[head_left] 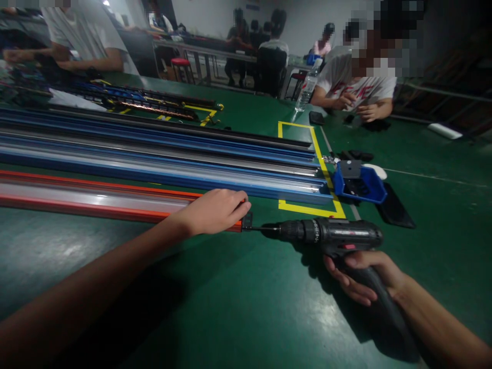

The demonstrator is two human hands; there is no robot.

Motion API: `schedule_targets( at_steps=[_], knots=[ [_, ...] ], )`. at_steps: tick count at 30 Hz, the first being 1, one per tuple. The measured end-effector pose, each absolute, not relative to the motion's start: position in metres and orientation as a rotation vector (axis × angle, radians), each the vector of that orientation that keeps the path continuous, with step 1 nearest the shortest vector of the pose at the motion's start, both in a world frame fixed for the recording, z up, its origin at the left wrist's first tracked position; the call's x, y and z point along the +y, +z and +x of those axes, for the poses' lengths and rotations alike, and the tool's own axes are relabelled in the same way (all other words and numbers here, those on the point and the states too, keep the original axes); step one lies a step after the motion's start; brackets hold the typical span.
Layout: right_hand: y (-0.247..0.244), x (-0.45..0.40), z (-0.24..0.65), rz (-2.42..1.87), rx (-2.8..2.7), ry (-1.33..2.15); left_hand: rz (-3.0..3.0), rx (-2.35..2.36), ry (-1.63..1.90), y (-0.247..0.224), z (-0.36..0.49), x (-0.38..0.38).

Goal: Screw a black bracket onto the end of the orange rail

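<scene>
Orange rail [96, 199], left hand [215, 211] curled over its end, right hand [387, 272] wrapped around black drill [346, 233]

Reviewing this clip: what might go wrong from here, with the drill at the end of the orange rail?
The bit points at the black end piece, close to the left hand; if it slipped, it might catch the fingers.

The orange rail seems steadied at this end only by that hand, so it could twist or shift.

The right hand alone holds the drill; a tilt might push the bit off line.
</scene>
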State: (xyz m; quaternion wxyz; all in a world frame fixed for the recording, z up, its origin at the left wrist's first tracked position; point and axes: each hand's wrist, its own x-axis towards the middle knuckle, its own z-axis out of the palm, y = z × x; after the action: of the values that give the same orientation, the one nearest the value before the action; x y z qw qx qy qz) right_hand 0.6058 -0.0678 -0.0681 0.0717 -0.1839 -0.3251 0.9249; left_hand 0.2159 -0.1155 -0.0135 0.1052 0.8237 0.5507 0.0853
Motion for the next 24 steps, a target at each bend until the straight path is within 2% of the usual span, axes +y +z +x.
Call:
schedule_targets(
  at_steps=[13,24],
  knots=[
    [-0.0655,-0.0684,0.6076,-0.592,-0.972,2.75,2.859,1.545,-0.055,-0.0212,0.2161,-0.1155],
    [-0.0614,-0.0686,0.6059,-0.649,-0.959,2.744,2.822,1.603,-0.057,-0.0165,0.2217,-0.1198]
  ],
)
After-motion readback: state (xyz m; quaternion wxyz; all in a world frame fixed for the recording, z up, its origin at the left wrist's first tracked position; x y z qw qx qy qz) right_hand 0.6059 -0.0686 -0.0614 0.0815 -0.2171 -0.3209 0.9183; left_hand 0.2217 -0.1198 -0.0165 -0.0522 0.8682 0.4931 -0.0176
